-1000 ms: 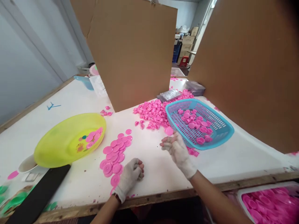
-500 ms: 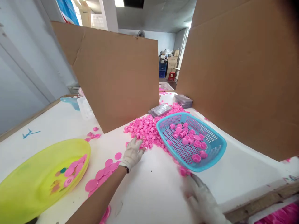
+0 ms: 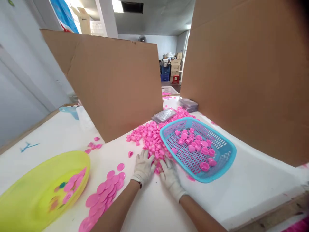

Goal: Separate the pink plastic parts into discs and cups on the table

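Both hands wear pale gloves and reach to the near edge of a heap of small pink plastic cups on the white table. My left hand lies with its fingers apart against the pile. Close on its right, my right hand touches the cups with fingers stretched forward. A few cups lie between the two hands, partly hidden by the fingers. Beside the right hand stands a blue basket with pink cups in it. Flat pink discs lie overlapping to the left of my left forearm.
A yellow basin with some pink discs stands at the left. Large cardboard sheets rise behind the heap and on the right. A clear plastic packet rests on the heap. A blue plastic piece lies far left.
My right hand has moved left and forward, from the basket's near corner to the heap. My left hand has shifted slightly right and nearer to me. The view has tilted a little.
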